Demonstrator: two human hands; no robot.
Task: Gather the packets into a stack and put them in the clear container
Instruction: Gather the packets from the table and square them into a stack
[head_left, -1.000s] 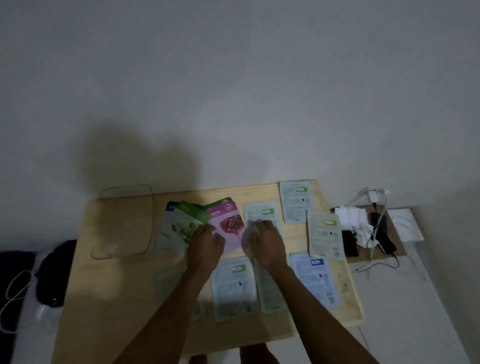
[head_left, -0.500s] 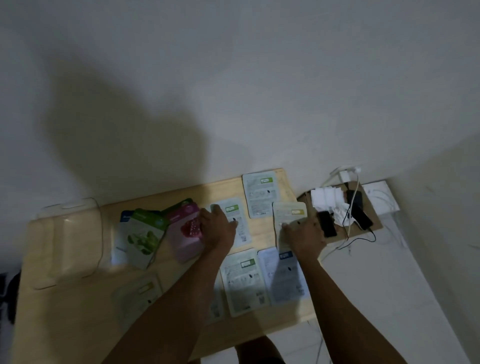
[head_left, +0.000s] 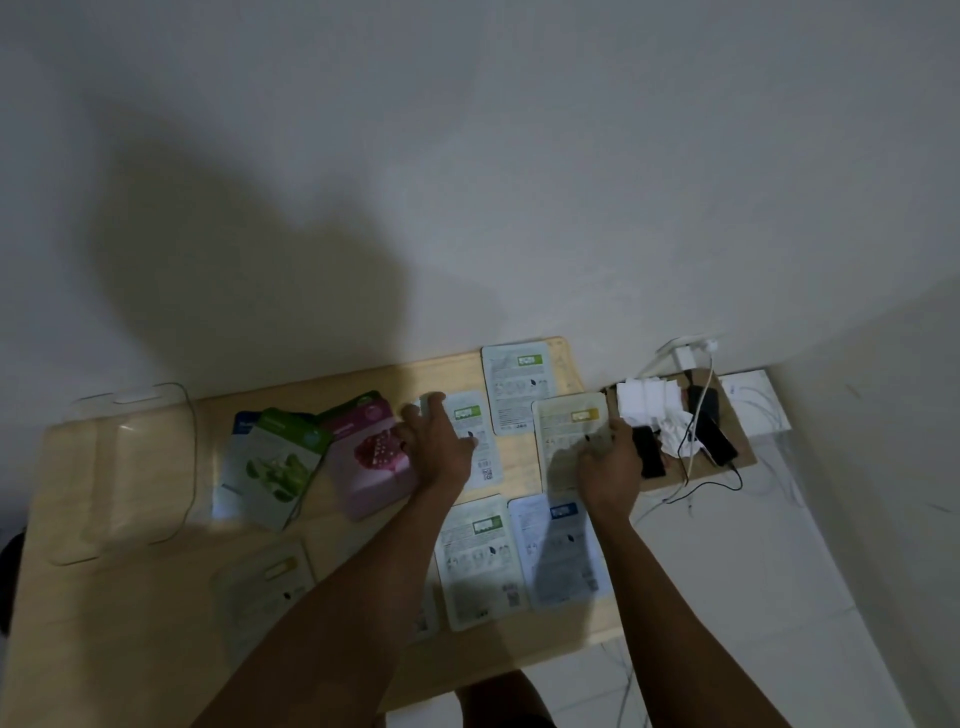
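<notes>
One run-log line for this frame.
phase: gathering | left hand: on green-tab packet | right hand: on yellow-tab packet | clear container: empty

A home room; low wooden table (head_left: 130, 613), tiled floor (head_left: 779, 597), charging phones (head_left: 711, 434).

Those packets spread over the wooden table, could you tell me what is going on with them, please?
A person is gathering them up. The left hand rests on a green-labelled packet beside the fanned pink packet and green packet. The right hand reaches a yellow-labelled packet. Several others lie loose, and the clear container at the table's left holds none.
</notes>
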